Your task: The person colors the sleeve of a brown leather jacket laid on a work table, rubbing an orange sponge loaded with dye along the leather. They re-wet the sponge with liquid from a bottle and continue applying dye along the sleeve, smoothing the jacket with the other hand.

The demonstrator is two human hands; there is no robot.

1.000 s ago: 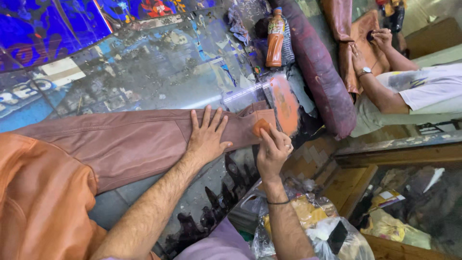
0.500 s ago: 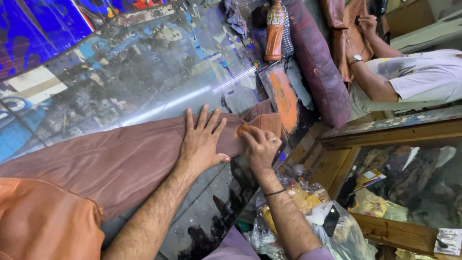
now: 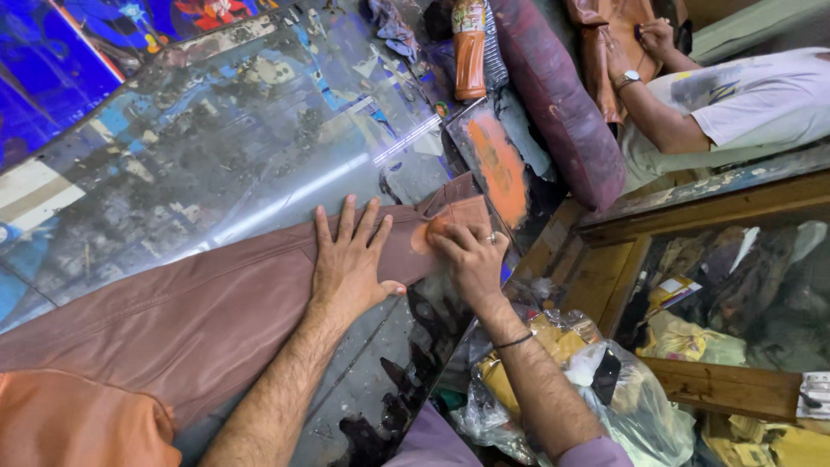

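- Head view: the left hand (image 3: 350, 259) lies flat, palm down, on a long brown leather sleeve (image 3: 199, 311), its fingers spread wide and the thumb out to the side.
- The sleeve stretches across a paint-smeared glass table (image 3: 242, 147), from the lower left up to its cuff end near the table's right edge.
- The right hand (image 3: 471, 259) is at that cuff end, its fingers curled and pressed together on a small orange pad (image 3: 430, 233) that touches the leather. A ring shows on one finger and a dark band on the wrist.
- Just beyond the cuff lies a dark board with an orange smear (image 3: 501, 164).
- An orange bottle (image 3: 469, 47) stands further up, beside a dark red cushion (image 3: 558, 95).
- Another person in a white shirt (image 3: 743, 95) sits at the upper right, hands on brown leather.
- A clear plastic bag (image 3: 605, 389) sits below the table's edge, near the right forearm.
- Orange cloth (image 3: 78, 424) fills the lower left corner.
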